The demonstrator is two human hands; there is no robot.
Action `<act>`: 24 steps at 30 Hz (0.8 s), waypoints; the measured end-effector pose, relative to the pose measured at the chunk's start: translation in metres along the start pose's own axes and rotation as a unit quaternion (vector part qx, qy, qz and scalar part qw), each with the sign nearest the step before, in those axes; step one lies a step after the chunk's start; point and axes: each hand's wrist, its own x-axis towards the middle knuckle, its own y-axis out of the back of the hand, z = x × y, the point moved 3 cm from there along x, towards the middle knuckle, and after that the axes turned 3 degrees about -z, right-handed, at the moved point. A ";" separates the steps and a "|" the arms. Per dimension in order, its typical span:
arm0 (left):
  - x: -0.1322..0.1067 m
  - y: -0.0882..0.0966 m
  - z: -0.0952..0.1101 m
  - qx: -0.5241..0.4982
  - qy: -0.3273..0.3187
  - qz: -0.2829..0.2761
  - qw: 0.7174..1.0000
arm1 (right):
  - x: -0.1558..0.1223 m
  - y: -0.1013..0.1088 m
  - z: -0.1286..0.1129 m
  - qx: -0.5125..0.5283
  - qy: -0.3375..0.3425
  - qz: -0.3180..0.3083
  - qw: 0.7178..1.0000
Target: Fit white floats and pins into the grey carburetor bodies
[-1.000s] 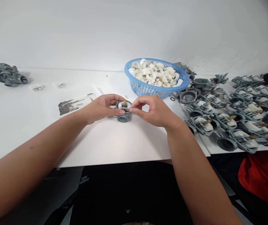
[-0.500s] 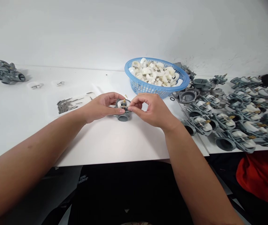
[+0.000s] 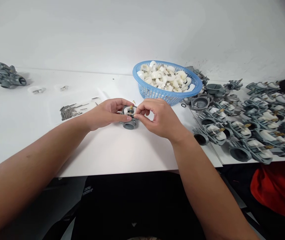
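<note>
A grey metal carburetor body (image 3: 129, 124) stands on the white table in front of me, its round mouth facing me. Inside its rim sits a white plastic float (image 3: 127, 110), beside an upright brass jet (image 3: 131, 108). My left hand (image 3: 109, 115) grips the body from the left, thumb on the near side and fingers behind. On the right, my right hand (image 3: 154, 115) pinches thumb and forefinger at the end of a thin metal pin (image 3: 131, 114) lying across the float's hinge. The fingertips partly hide the pin's end.
Behind my right hand stands a blue basket (image 3: 167, 95) heaped with white floats. Many carburetor bodies with floats (image 3: 239, 128) crowd the right side. Left lie a pile of metal pins (image 3: 69, 112) and two loose floats (image 3: 36, 90). Another carburetor (image 3: 5, 75) sits far left.
My right hand's fingertips have shifted slightly left, closer in to the float hinge. The left hand keeps its grip on the carburetor body, with little movement.
</note>
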 end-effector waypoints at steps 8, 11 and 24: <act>-0.001 -0.001 0.001 0.008 0.005 0.007 1.000 | 0.000 -0.001 0.001 0.011 -0.013 -0.009 1.000; 0.000 0.000 0.000 0.008 0.006 0.013 1.000 | 0.000 0.001 0.000 0.024 -0.019 -0.006 1.000; -0.002 0.003 -0.002 0.066 0.033 0.028 0.997 | -0.005 0.002 0.004 0.070 -0.092 -0.034 0.993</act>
